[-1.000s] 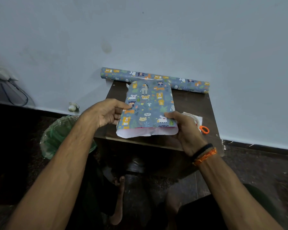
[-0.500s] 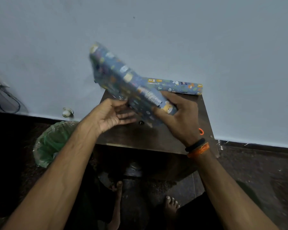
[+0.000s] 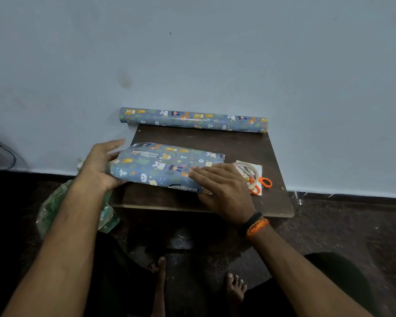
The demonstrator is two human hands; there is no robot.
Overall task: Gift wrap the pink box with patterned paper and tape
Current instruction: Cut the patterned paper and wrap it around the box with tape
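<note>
Pale blue wall behind small dark table point(image 3: 215, 143). Head view: box point(image 3: 167, 167) lies flat, fully covered in glossy animal-print paper; end folds appear left. Left hand point(image 3: 98, 165) cups its left end; right hand point(image 3: 222, 186) presses flat, fingers straight. Tape ring point(image 3: 256, 177), scissors point(image 3: 261, 185), cylindrical paper roll point(image 3: 192, 120) nearby.

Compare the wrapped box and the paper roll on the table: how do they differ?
The wrapped box is a flat rectangular parcel; the paper roll is a long thin cylinder. The wrapped box lies near the front of the table, while the paper roll lies at the back edge against the wall. The left hand and right hand both touch the wrapped box; nothing touches the paper roll. Both show the same blue animal print.
</note>
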